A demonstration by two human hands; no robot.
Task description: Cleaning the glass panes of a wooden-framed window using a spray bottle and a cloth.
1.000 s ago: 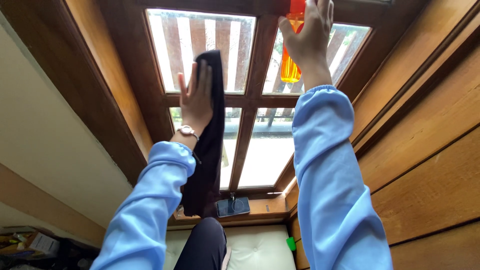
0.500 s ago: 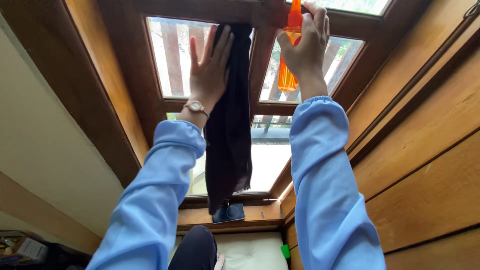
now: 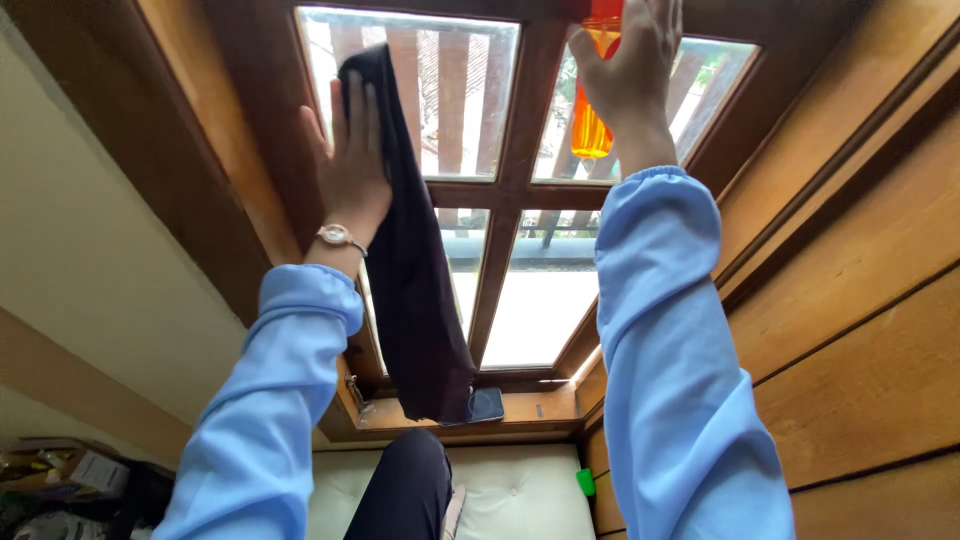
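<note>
I take the wooden window frame (image 3: 505,190) as my landmark: dark-stained, with a cross of thick bars dividing four glass panes. Against the upper-left pane, my left hand (image 3: 352,165) lies flat with fingers spread, pressing a long dark cloth (image 3: 412,270) to the glass. The cloth looks soft and matte; it hangs in a limp strip down past the frame's lower-left pane to the sill. A small round wristwatch (image 3: 335,236) sits on that wrist above a smooth light-blue sleeve (image 3: 270,400).

At the frame's upper-right pane, my right hand (image 3: 632,65) is closed around an orange translucent bottle (image 3: 593,110), glossy plastic, its top cut off by the picture's edge, so I think it is a spray bottle but cannot be sure.

On the sill below the frame lies a flat dark phone (image 3: 487,405). Below that, a pale tufted cushion (image 3: 520,495). Right of the frame runs warm, grained plank panelling (image 3: 850,300).
</note>
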